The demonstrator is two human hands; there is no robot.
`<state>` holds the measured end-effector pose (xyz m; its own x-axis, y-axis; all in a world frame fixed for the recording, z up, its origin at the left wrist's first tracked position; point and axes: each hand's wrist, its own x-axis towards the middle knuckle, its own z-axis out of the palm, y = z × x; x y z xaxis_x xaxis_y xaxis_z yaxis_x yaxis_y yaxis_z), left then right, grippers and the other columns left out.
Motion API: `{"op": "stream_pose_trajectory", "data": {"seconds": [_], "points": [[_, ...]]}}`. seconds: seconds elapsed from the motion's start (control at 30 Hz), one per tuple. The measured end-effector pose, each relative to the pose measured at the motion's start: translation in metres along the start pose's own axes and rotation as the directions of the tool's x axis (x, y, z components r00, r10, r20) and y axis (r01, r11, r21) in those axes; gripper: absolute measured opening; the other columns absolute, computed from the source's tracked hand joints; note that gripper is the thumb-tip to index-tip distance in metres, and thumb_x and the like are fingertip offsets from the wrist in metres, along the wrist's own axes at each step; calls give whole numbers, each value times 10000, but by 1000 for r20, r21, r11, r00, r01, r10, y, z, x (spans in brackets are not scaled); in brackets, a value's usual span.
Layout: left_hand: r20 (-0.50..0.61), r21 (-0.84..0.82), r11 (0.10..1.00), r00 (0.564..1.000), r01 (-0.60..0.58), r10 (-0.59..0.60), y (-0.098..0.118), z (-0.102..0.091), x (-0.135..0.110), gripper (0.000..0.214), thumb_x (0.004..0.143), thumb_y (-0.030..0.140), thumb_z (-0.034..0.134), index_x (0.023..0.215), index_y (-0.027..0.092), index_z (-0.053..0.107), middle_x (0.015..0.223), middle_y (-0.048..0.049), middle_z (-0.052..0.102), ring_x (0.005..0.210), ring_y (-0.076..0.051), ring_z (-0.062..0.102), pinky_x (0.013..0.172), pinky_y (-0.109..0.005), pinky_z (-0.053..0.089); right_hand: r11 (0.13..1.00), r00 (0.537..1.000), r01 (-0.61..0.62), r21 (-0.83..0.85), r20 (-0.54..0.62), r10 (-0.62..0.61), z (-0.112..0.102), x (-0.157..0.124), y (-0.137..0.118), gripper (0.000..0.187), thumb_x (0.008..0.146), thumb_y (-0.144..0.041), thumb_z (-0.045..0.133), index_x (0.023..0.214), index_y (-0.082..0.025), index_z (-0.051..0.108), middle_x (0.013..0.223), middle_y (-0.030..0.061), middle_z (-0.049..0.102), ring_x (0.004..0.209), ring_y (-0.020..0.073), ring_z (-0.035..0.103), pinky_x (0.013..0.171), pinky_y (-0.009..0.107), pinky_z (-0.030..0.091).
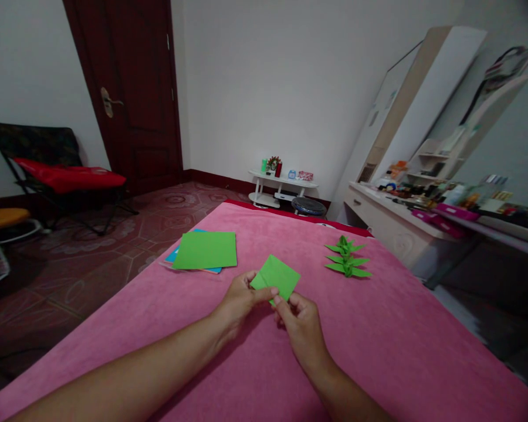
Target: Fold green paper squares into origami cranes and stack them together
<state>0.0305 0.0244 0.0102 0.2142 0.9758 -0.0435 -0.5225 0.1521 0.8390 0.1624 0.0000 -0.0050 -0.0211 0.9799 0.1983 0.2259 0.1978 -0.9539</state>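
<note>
A small folded square of green paper (278, 275) is held up in front of me, turned so one corner points away. My left hand (245, 296) pinches its left side, thumb lying on top near the lower corner. With thumb and fingers closed, my right hand (300, 316) grips the paper's near corner; the fingers beneath are partly hidden. To the right lie several folded green paper cranes (347, 258) in a row, wings spread. A stack of paper sheets (206, 250), green on top with blue and other edges showing, rests to the left.
The pink cloth (264, 363) covers the surface under my hands. A vanity table (391, 214) crowded with small items stands to the right. Beyond the far edge are a low white shelf (284, 180) and a dark round stool (308, 206). A folding chair (39, 152) stands left.
</note>
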Motion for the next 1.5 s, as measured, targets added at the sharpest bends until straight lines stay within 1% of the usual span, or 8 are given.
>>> {"op": "stream_pose_trajectory", "data": {"seconds": [0.2, 0.47, 0.77, 1.03, 1.2, 1.33, 1.4, 1.5], "points": [[-38, 1, 1000, 999, -22, 22, -5, 1, -4, 253, 568, 159, 763, 745, 92, 595, 654, -41, 625, 548, -121, 563, 548, -232, 429, 998, 999, -37, 59, 37, 35, 1, -1, -3, 303, 778, -393, 561, 621, -134, 572, 502, -8, 511, 448, 107, 445, 449, 219, 342], [-46, -4, 999, 998, -32, 31, -11, -6, -2, 187, 630, 213, 722, 719, 94, 609, 631, -29, 595, 533, -109, 527, 524, -221, 387, 997, 997, -38, 61, 76, 34, 4, -1, -3, 288, 770, -368, 557, 599, -137, 564, 486, -12, 505, 436, 105, 446, 449, 220, 346], [-87, 93, 993, 993, -68, 76, -8, -8, -3, 299, 696, 355, 674, 591, 92, 576, 508, -15, 519, 436, -84, 434, 440, -208, 280, 999, 993, -44, 31, 107, 41, 6, -6, -5, 283, 752, -324, 564, 541, -137, 554, 464, -7, 512, 419, 97, 445, 441, 214, 336], [-56, 168, 979, 990, -119, 130, -9, -2, -7, 314, 725, 410, 651, 665, 106, 597, 578, -20, 566, 486, -99, 477, 468, -209, 326, 994, 991, -88, 59, 105, 81, 6, -7, -6, 290, 749, -317, 575, 525, -134, 593, 464, 16, 568, 412, 103, 487, 438, 208, 379], [-47, 300, 946, 989, -121, 141, 2, -2, -6, 323, 653, 417, 711, 627, 114, 601, 546, -8, 556, 464, -99, 467, 458, -210, 337, 990, 982, -111, 87, 160, 96, 1, -10, -11, 309, 746, -351, 607, 543, -118, 620, 490, 43, 596, 438, 113, 508, 456, 214, 392], [76, 483, 859, 985, -170, 152, 13, -9, -1, 310, 634, 399, 721, 572, 113, 620, 522, -2, 531, 457, -88, 434, 462, -210, 320, 966, 987, -97, 240, 148, 63, -9, -4, -14, 337, 792, -431, 579, 670, -120, 622, 563, 23, 590, 498, 109, 506, 480, 209, 388], [169, 552, 816, 982, -170, 90, 15, -14, 1, 314, 650, 399, 707, 551, 115, 617, 504, 7, 499, 448, -78, 402, 458, -208, 294, 947, 989, -104, 303, 133, 66, -14, 0, -15, 293, 756, -424, 632, 745, -131, 618, 632, 12, 601, 539, 111, 520, 498, 207, 401], [292, 606, 770, 956, -199, 17, 14, -21, 3, 341, 677, 405, 685, 519, 118, 591, 477, 27, 434, 433, -62, 344, 439, -205, 235, 942, 982, -138, 307, 165, 90, -20, 6, -14, 278, 663, -381, 725, 731, -137, 612, 649, 2, 605, 548, 115, 534, 513, 214, 417]]}}
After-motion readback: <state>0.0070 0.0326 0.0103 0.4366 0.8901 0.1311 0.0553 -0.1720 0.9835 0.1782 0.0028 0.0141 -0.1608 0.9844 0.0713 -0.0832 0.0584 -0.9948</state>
